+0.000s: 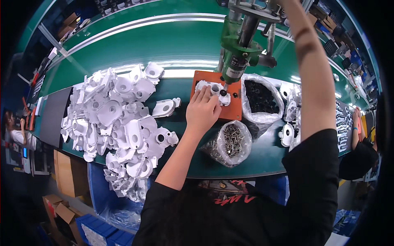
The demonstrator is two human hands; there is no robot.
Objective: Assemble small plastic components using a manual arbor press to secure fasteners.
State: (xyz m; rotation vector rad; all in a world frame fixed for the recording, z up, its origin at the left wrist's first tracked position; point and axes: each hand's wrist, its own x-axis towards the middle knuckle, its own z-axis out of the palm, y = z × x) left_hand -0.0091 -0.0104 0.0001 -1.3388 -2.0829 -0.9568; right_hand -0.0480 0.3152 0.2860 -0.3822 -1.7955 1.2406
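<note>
My left hand (202, 111) lies on a white plastic part (215, 87), its fingers over the part's left side and its thumb along the near side, holding it on an orange fixture plate (230, 112). A small black piece (223, 93) sits on the part, under the tip of a green press (237, 55). My right arm reaches up past the press. My right hand is mostly cut off at the upper edge, and its fingers cannot be seen. Right of the plate stands a clear bag of black pieces (260, 98); nearer me is a bag of metal screws or pins (233, 141).
A large heap of white plastic parts (108, 110) covers the bench's left side, one single part (166, 107) apart from it. More white parts (288, 133) lie on the right. A blue bin (98, 184) stands below the near edge. Other people work at both sides.
</note>
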